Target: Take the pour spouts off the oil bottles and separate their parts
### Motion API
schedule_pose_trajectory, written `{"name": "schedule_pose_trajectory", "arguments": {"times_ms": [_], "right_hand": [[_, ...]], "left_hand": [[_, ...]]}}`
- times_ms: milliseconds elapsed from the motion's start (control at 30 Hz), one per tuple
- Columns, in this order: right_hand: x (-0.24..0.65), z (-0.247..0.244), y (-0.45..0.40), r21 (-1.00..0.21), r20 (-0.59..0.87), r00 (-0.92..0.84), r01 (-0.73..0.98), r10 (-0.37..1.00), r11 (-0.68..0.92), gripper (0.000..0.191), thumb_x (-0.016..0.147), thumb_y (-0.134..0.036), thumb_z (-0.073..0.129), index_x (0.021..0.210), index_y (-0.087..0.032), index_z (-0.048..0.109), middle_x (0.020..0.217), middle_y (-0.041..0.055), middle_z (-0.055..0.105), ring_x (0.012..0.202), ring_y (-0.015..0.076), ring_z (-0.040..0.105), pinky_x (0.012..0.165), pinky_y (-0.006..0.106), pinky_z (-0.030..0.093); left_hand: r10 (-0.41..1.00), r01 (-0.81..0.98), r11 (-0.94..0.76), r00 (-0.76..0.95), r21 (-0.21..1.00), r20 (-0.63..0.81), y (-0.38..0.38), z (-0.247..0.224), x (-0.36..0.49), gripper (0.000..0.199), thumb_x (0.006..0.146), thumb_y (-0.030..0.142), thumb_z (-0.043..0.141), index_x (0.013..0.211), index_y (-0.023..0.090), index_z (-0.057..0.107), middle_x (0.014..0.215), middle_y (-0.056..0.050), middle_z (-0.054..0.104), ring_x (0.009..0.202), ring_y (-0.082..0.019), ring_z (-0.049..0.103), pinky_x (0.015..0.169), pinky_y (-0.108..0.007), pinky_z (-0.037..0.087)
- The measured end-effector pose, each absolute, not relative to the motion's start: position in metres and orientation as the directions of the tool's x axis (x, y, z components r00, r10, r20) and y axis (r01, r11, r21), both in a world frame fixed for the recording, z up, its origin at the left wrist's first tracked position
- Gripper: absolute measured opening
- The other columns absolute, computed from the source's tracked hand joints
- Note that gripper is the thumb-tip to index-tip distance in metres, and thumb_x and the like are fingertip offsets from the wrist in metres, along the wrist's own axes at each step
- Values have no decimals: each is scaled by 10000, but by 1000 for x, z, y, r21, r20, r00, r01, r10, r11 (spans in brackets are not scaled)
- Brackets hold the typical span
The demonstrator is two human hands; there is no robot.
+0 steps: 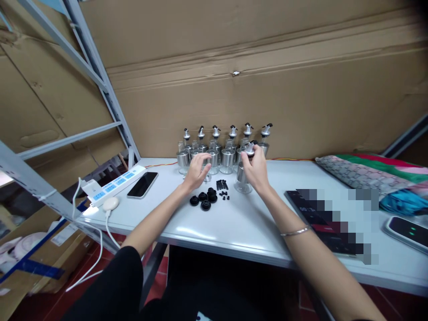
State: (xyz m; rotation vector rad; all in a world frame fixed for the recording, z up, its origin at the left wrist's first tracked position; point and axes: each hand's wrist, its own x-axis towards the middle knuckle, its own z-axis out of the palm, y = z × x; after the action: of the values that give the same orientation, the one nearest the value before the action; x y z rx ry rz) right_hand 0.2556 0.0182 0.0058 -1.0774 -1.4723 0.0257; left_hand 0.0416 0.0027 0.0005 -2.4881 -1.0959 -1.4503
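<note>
My right hand (256, 167) is closed around a silver pourer top (249, 148) with a black tip, at the mouth of a glass and steel bottle (243, 185). My left hand (198, 171) hovers with its fingers apart and nothing in it, in front of the bottle row. Behind stand several bottles with pourers fitted (216, 132), and before them several steel-banded bottles (228, 159) without tops. Black round stoppers (205, 205) lie below my left hand. To their right are black strips (221, 184) and tiny black caps (224, 195).
On the left lie a phone (142, 185), a white power strip (117, 184) and a round white charger (110, 203). A tablet (321, 220), partly pixelated, another device (408, 232) and a patterned cloth bundle (364, 178) are on the right. Cardboard (207, 98) backs the table (214, 234).
</note>
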Motion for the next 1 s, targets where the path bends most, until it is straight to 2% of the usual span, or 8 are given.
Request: {"name": "schedule_pose_trajectory", "arguments": {"times_ms": [100,300,433,500,600,767,867,1000], "right_hand": [[253,6,18,-591,777,209,567,594,574,302,870,-403,397,1031,-163,485,997,128,554,982,255,530,889,457,415],[255,18,6,-633,768,243,425,592,647,315,894,-463,376,1015,-187,469,824,63,554,759,219,558,763,420,457],[241,35,-23,-644,765,114,132,634,753,291,904,-486,382,1005,-226,465,668,-5,503,592,180,525,642,359,454],[232,42,-39,-648,760,49,-12,648,762,272,901,-492,403,995,-245,466,680,-12,504,584,161,524,623,336,452],[224,50,-55,-671,737,-32,-154,675,725,280,880,-519,447,963,-253,480,710,-14,510,562,131,513,557,297,438],[228,56,-58,-771,615,-141,-313,776,555,400,823,-636,456,895,-242,470,620,-43,499,451,96,478,442,248,396],[231,58,-54,-792,553,-100,-369,827,486,436,826,-674,397,904,-247,433,560,-63,493,402,93,474,413,236,395],[231,57,-51,-782,588,-95,-320,803,535,423,810,-665,445,966,-276,388,656,-53,559,475,102,549,448,235,436]], "left_hand": [[505,532,-783,240,323,829,-9,21,73,396,930,478,318,1131,174,472,1162,-103,550,1138,-191,469,1014,-358,357],[598,429,-781,303,455,742,-26,11,93,419,888,467,429,1188,174,429,1212,-124,506,1179,-218,455,1022,-387,366],[715,325,-699,327,637,618,-36,-5,105,659,684,427,707,1216,170,414,1248,-135,506,1174,-268,472,995,-415,394],[792,191,-592,314,783,523,-43,-6,114,711,607,351,763,1202,164,423,1164,-107,571,1046,-245,558,894,-375,461],[855,76,-439,341,895,390,-52,-1,120,535,538,274,782,988,131,530,887,-42,631,792,-179,597,718,-298,484],[834,59,-376,456,925,310,-59,5,114,355,488,200,778,745,115,548,698,-2,585,645,-120,537,620,-251,432],[825,67,-398,462,915,325,-60,5,112,407,486,200,786,817,107,568,721,-11,594,656,-127,543,636,-262,437],[849,47,-415,378,908,369,-62,6,116,510,522,273,806,941,109,566,857,-52,623,797,-183,583,745,-314,468]]}}
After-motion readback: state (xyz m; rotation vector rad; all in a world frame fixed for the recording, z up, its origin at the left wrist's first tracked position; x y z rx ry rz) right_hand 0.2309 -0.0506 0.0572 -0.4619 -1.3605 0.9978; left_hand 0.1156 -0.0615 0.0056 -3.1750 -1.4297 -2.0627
